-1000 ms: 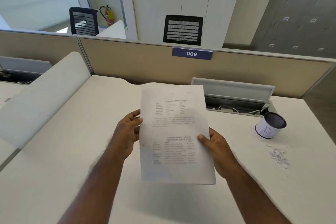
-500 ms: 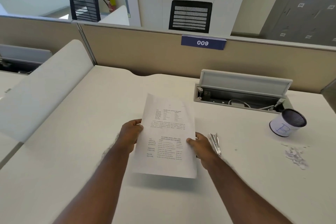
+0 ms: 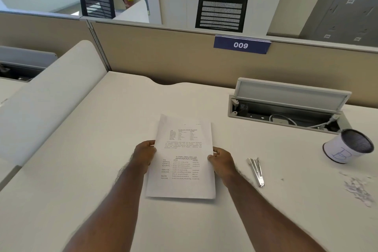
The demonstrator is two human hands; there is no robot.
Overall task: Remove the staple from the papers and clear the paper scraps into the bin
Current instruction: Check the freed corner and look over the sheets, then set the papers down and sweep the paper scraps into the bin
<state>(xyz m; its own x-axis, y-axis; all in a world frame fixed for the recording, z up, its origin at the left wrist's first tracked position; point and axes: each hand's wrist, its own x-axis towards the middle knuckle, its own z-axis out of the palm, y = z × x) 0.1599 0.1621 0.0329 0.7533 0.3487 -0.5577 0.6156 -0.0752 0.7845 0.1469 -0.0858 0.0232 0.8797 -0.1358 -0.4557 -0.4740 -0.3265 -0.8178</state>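
Both hands gripped the papers [image 3: 182,159] low over the desk [image 3: 81,170] — left hand [image 3: 144,154] on one edge, right hand [image 3: 222,160] on the other. Metal staple remover [image 3: 256,171], bin [image 3: 347,148] and paper scraps [image 3: 359,189] lay to the right.

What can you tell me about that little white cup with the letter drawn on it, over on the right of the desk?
The cup is a small round container wrapped in white paper, with a letter B drawn on it in blue pen. Its inside looks like dark mesh. It lies tilted, its mouth facing up and right, on the white desk just in front of the open cable tray. Neither hand touches it. Paper scraps lie nearer the person.
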